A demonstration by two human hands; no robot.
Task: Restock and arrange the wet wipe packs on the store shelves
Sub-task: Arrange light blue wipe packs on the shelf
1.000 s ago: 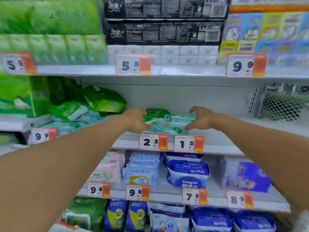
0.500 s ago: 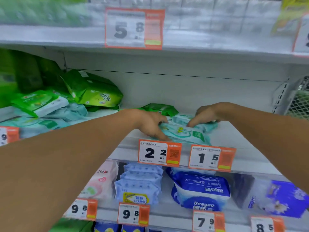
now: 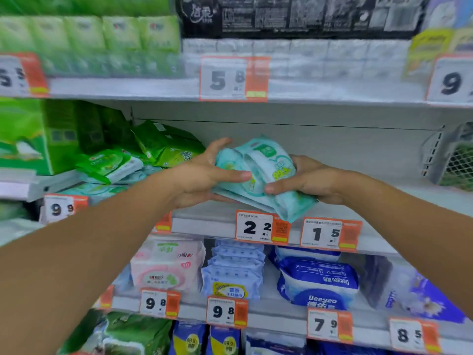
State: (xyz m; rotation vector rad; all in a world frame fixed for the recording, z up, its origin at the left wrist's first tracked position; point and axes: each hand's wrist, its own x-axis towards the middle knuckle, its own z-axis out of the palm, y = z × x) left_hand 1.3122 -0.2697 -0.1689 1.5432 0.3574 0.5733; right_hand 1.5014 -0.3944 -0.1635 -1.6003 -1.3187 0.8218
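Observation:
A small bundle of pale teal wet wipe packs (image 3: pixel 263 172) is held in the air between both hands, above the front edge of the middle shelf (image 3: pixel 217 221). My left hand (image 3: pixel 204 175) grips the bundle's left side, thumb across the front. My right hand (image 3: pixel 307 179) grips its right side from below, thumb on the front. The lowest pack sags down over the 2.2 price tag (image 3: pixel 261 228). Green wipe packs (image 3: pixel 166 147) lie piled on the same shelf to the left.
The shelf behind the hands is bare to its white back panel. A wire mesh basket (image 3: pixel 458 160) hangs at right. Tissue packs fill the top shelf; pink, light blue and dark blue packs (image 3: pixel 317 283) stand on the shelf below. Price tags line every shelf edge.
Both hands have closed on the teal packs and lifted them off the shelf into a tilted bundle. The small dark green pack behind them is no longer visible.

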